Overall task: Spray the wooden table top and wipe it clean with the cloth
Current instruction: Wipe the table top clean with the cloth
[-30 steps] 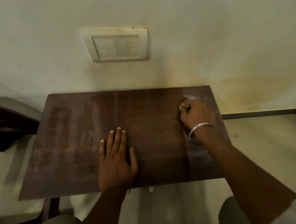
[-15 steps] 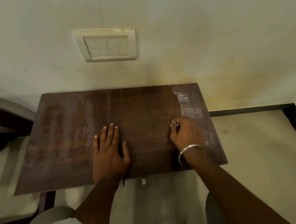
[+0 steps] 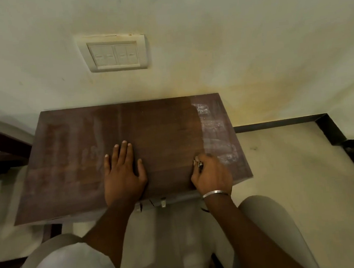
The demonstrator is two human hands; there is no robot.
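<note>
On table top [image 3: 69, 162], left hand [image 3: 123, 175] flat, grip spread — right hand [image 3: 212, 175] at near edge, grip unclear.

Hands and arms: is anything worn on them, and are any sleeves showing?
Both forearms are bare, with no sleeves over them. The right hand has a plain silver bangle at the wrist and a small ring with a dark spot on one of its fingers. The left hand wears nothing.
</note>
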